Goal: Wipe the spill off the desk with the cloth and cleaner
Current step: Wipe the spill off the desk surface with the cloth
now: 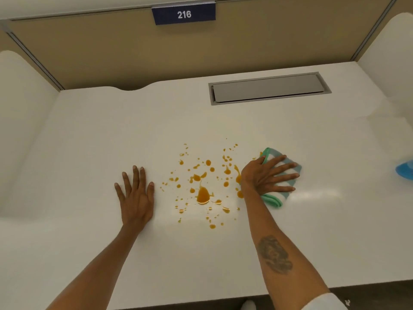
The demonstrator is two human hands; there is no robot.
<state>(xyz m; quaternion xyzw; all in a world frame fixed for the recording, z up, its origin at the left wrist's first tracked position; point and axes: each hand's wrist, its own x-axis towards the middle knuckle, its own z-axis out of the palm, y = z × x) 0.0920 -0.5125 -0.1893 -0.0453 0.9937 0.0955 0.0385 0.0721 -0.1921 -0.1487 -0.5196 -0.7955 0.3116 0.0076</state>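
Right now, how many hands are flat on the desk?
2. The left hand lies bare on the desk, left of the orange spill. The right hand presses the striped cloth, right of the spill.

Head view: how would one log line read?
right hand flat on cloth | left hand flat on desk | spill unwiped

White desk [89,142]; orange spill [203,194] in scattered drops; cloth [288,168] striped green, white and grey-blue; navy sign [183,14] with white digits; tan partition [134,52].
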